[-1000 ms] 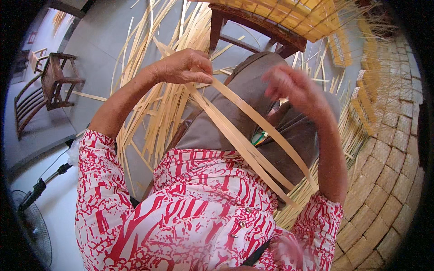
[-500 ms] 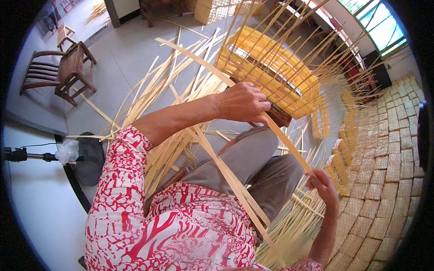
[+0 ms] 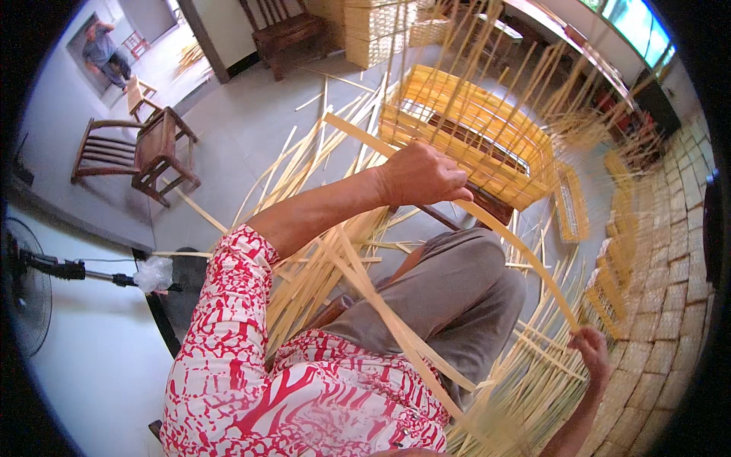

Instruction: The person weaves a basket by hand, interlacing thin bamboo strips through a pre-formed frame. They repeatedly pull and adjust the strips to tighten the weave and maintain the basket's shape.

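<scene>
A long, flat pale bamboo strip (image 3: pixel 521 247) runs between my two hands, bowing gently. My left hand (image 3: pixel 425 174) is closed around it above my knee, and its free end sticks out up and to the left. My right hand (image 3: pixel 591 350) pinches the strip's other end, low at the right. Beyond my left hand stands a yellow, partly woven basket (image 3: pixel 472 156) with tall, thin stakes rising from its sides. Two or so more strips (image 3: pixel 392 312) lie across my lap.
Loose strips (image 3: pixel 301 293) cover the floor on my left, and thin splints (image 3: pixel 525 381) lie at my right. Stacked woven pieces (image 3: pixel 662 266) fill the right side. A wooden chair (image 3: pixel 145 156), a fan (image 3: pixel 30 282) and a person (image 3: pixel 106 53) in a doorway are at the left.
My right hand has moved away from the left one, to the right and down, with a longer, more curved stretch of strip between them. The view has shifted, showing more of the person.
</scene>
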A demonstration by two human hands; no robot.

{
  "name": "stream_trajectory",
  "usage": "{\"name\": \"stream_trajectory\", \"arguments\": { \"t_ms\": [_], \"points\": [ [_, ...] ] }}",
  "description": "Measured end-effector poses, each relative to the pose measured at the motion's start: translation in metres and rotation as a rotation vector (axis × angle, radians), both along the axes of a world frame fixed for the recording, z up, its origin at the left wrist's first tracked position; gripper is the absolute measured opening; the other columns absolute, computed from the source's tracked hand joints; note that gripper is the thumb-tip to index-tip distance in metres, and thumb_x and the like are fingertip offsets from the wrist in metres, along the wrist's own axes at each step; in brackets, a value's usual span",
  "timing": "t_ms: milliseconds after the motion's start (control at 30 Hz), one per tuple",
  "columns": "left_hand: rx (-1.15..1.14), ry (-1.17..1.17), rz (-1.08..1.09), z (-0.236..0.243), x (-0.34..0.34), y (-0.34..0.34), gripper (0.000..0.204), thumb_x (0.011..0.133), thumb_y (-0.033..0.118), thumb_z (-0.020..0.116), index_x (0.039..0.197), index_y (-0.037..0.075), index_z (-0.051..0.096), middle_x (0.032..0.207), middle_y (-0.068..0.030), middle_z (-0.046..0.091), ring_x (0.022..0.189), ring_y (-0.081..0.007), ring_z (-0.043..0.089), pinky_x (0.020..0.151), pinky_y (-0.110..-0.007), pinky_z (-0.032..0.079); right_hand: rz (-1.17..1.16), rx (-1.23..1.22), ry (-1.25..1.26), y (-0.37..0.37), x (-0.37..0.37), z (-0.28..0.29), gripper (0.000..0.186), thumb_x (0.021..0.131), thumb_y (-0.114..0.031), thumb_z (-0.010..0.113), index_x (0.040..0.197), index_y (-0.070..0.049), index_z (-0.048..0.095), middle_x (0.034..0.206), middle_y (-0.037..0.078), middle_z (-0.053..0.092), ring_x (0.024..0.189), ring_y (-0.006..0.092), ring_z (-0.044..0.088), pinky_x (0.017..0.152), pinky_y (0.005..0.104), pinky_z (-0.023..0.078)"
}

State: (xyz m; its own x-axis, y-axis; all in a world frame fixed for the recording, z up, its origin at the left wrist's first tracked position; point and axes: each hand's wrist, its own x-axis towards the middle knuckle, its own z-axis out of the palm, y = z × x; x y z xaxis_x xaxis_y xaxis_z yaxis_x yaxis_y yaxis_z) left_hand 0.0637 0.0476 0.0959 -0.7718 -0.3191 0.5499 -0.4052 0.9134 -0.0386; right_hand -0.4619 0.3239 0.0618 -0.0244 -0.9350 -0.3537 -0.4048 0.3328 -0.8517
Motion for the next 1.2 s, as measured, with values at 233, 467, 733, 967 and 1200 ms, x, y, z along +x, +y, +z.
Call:
{"name": "stream_trajectory", "arguments": {
  "t_ms": [233,467,733,967,1200],
  "points": [
    [0.092,0.209,-0.154,0.045,-0.069,0.029,0.040,0.089,0.044,0.068,0.069,0.012,0.054,0.062,-0.0070,0.058,0.059,-0.0283,0.063,0.054,-0.042,0.050,0.193,-0.049,0.010,-0.069,0.118,0.106,0.030,0.097,-0.025,0.064,0.116,-0.002,0.061,0.084,0.002,0.067,0.075,0.0097,0.062,0.064,0.0254,0.050],
    [0.338,0.192,-0.243,0.086,-0.131,0.052,0.039,0.093,0.044,0.061,0.079,0.008,0.063,0.067,-0.0147,0.064,0.066,-0.0367,0.068,0.058,-0.048,0.053,0.285,0.032,0.082,-0.093,0.150,0.167,0.024,0.101,-0.024,0.059,0.106,-0.002,0.068,0.072,0.001,0.065,0.058,0.0047,0.056,0.048,0.0209,0.043],
    [0.407,-0.052,-0.052,0.012,-0.079,-0.006,0.026,0.095,0.031,0.060,0.089,0.006,0.065,0.081,-0.0137,0.063,0.082,-0.0352,0.065,0.069,-0.044,0.052,-0.033,0.030,0.329,-0.031,0.046,0.125,0.013,0.098,-0.012,0.063,0.098,-0.002,0.071,0.075,0.001,0.067,0.057,0.0070,0.059,0.047,0.0233,0.044],
    [0.528,0.440,0.281,0.006,-0.096,-0.074,0.050,0.090,0.030,0.074,0.116,-0.008,0.055,0.102,-0.0193,0.066,0.089,-0.0278,0.068,0.073,-0.036,0.056,0.025,0.009,0.377,-0.042,0.025,0.086,0.011,0.095,-0.010,0.065,0.094,0.000,0.071,0.074,0.001,0.064,0.062,0.0086,0.059,0.054,0.0263,0.047],
    [1.001,0.705,0.133,0.064,-0.090,-0.068,0.036,0.092,0.038,0.072,0.074,0.008,0.067,0.065,0.0016,0.060,0.066,-0.0097,0.064,0.068,-0.026,0.053,0.043,-0.077,0.336,-0.045,0.022,0.060,0.008,0.093,-0.007,0.066,0.094,0.000,0.071,0.075,0.002,0.066,0.064,0.0089,0.060,0.055,0.0268,0.046]
  ]
}}
